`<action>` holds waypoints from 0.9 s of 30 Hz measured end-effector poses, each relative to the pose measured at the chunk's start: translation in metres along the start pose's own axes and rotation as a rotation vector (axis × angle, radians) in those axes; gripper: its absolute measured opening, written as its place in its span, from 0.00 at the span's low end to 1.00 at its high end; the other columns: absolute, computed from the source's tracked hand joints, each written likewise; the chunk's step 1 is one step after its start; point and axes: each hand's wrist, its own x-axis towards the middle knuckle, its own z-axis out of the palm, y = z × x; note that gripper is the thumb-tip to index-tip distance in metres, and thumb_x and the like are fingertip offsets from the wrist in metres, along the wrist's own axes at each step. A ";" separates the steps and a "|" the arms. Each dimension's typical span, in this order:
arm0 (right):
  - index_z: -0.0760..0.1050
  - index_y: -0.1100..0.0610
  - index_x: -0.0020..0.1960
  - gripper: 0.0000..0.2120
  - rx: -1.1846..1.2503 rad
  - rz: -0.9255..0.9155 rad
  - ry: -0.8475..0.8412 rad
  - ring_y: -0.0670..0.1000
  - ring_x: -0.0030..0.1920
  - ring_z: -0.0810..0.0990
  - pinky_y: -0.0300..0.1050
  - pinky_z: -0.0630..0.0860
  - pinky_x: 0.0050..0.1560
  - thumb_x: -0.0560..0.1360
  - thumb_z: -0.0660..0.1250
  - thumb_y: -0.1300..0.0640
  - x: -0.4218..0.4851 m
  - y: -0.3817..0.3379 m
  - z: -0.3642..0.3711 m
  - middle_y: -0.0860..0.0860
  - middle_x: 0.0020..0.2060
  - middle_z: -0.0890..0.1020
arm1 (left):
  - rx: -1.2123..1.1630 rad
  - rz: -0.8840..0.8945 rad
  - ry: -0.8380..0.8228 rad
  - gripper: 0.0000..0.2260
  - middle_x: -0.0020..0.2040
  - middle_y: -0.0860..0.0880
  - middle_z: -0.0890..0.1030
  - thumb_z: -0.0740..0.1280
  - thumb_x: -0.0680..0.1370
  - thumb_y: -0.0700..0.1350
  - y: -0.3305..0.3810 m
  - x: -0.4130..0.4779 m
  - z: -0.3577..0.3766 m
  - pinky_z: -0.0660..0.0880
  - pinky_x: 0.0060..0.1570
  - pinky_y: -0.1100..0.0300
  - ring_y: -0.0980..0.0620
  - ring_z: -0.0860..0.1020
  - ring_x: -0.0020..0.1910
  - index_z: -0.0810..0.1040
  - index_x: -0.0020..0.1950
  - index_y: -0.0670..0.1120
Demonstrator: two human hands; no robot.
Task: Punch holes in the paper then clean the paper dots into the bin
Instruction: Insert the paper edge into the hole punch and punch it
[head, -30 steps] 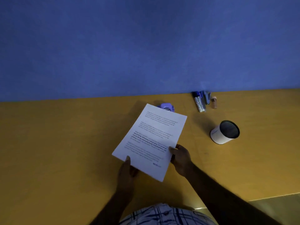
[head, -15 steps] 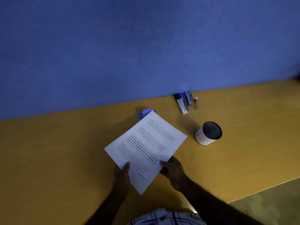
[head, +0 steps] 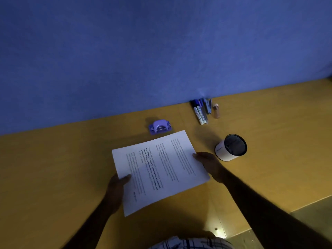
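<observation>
left hand (head: 117, 184) gripping, thumb up; right hand (head: 208, 161) gripping

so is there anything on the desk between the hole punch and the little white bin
Only the far right corner of the paper reaches into that stretch in the head view. Otherwise the desk is bare between the hole punch and the bin.

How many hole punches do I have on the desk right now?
1. The purple hole punch sits near the blue wall, just beyond the far edge of the paper held by both hands. No others visible; the paper could hide something beneath it.
</observation>
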 end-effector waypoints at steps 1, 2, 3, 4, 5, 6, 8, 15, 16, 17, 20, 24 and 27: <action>0.78 0.69 0.52 0.16 -0.014 0.012 -0.025 0.65 0.52 0.81 0.61 0.76 0.58 0.78 0.68 0.54 0.003 -0.003 0.000 0.66 0.54 0.82 | 0.009 -0.005 -0.014 0.09 0.48 0.48 0.86 0.63 0.79 0.37 0.003 0.003 0.002 0.78 0.43 0.54 0.48 0.84 0.47 0.81 0.54 0.45; 0.77 0.70 0.53 0.17 -0.033 0.021 -0.042 0.66 0.53 0.81 0.62 0.75 0.59 0.79 0.67 0.54 0.006 -0.005 0.000 0.67 0.54 0.81 | 0.018 -0.009 -0.023 0.09 0.48 0.47 0.86 0.63 0.79 0.37 0.005 0.007 0.004 0.78 0.45 0.52 0.48 0.84 0.47 0.81 0.54 0.45; 0.77 0.70 0.54 0.17 -0.064 0.022 -0.058 0.67 0.53 0.81 0.63 0.75 0.60 0.79 0.66 0.54 0.010 -0.006 0.000 0.67 0.54 0.81 | 0.024 -0.013 -0.022 0.09 0.48 0.47 0.86 0.63 0.79 0.38 0.007 0.010 0.005 0.77 0.46 0.51 0.47 0.83 0.47 0.81 0.54 0.44; 0.77 0.68 0.55 0.15 -0.104 0.015 -0.069 0.66 0.54 0.81 0.63 0.75 0.59 0.80 0.65 0.55 0.013 -0.007 0.000 0.65 0.54 0.82 | 0.027 -0.016 -0.012 0.09 0.47 0.47 0.86 0.63 0.79 0.38 0.010 0.013 0.007 0.77 0.45 0.51 0.48 0.83 0.47 0.81 0.54 0.45; 0.77 0.66 0.55 0.13 -0.136 0.002 -0.065 0.65 0.53 0.82 0.62 0.77 0.59 0.80 0.64 0.56 0.016 -0.006 0.001 0.64 0.53 0.82 | 0.033 -0.017 0.002 0.09 0.45 0.48 0.86 0.62 0.79 0.38 0.012 0.016 0.009 0.77 0.44 0.52 0.50 0.83 0.45 0.81 0.53 0.45; 0.78 0.64 0.53 0.10 -0.155 -0.012 -0.038 0.63 0.51 0.82 0.60 0.78 0.57 0.81 0.63 0.57 0.019 -0.005 0.002 0.63 0.52 0.82 | 0.046 -0.013 0.014 0.09 0.43 0.49 0.86 0.62 0.79 0.38 0.014 0.019 0.011 0.76 0.42 0.54 0.52 0.83 0.43 0.81 0.52 0.45; 0.79 0.59 0.47 0.08 -0.187 -0.036 0.055 0.58 0.46 0.81 0.55 0.78 0.51 0.81 0.61 0.60 0.025 -0.003 0.005 0.61 0.49 0.83 | 0.080 -0.002 0.034 0.09 0.41 0.50 0.85 0.62 0.79 0.38 0.018 0.025 0.017 0.75 0.40 0.56 0.53 0.83 0.42 0.81 0.50 0.47; 0.77 0.56 0.44 0.09 -0.265 -0.057 0.162 0.61 0.46 0.82 0.57 0.78 0.50 0.81 0.61 0.58 0.041 0.004 0.005 0.59 0.45 0.83 | 0.154 0.024 0.050 0.09 0.46 0.47 0.82 0.61 0.80 0.36 0.022 0.044 0.032 0.73 0.39 0.61 0.54 0.80 0.43 0.79 0.56 0.40; 0.77 0.55 0.44 0.09 -0.270 -0.056 0.166 0.60 0.46 0.82 0.56 0.78 0.49 0.81 0.61 0.58 0.042 0.004 0.005 0.57 0.44 0.82 | 0.161 0.024 0.050 0.09 0.46 0.47 0.82 0.61 0.80 0.36 0.021 0.046 0.033 0.72 0.39 0.60 0.53 0.79 0.44 0.78 0.57 0.40; 0.77 0.54 0.44 0.09 -0.271 -0.055 0.168 0.58 0.45 0.81 0.54 0.78 0.48 0.81 0.61 0.58 0.043 0.003 0.005 0.56 0.43 0.82 | 0.165 0.024 0.050 0.09 0.47 0.47 0.82 0.61 0.80 0.37 0.021 0.047 0.033 0.72 0.40 0.60 0.53 0.79 0.45 0.78 0.57 0.40; 0.77 0.54 0.46 0.08 -0.276 -0.060 0.174 0.53 0.43 0.80 0.50 0.77 0.46 0.81 0.60 0.58 0.047 0.001 0.006 0.53 0.43 0.82 | 0.165 0.036 0.039 0.09 0.47 0.48 0.81 0.60 0.80 0.36 0.021 0.048 0.034 0.72 0.41 0.60 0.53 0.79 0.46 0.78 0.57 0.43; 0.77 0.56 0.50 0.08 -0.296 -0.069 0.182 0.51 0.42 0.80 0.47 0.76 0.45 0.81 0.60 0.58 0.050 0.000 0.007 0.52 0.43 0.81 | 0.166 0.043 0.012 0.09 0.49 0.44 0.81 0.60 0.80 0.36 0.022 0.049 0.034 0.73 0.42 0.59 0.50 0.79 0.47 0.76 0.58 0.41; 0.78 0.58 0.52 0.08 -0.282 -0.065 0.202 0.53 0.44 0.80 0.48 0.76 0.46 0.81 0.60 0.58 0.052 0.001 0.007 0.54 0.45 0.81 | 0.154 0.056 0.016 0.10 0.51 0.43 0.81 0.60 0.80 0.36 0.020 0.050 0.034 0.74 0.43 0.59 0.49 0.79 0.49 0.76 0.60 0.40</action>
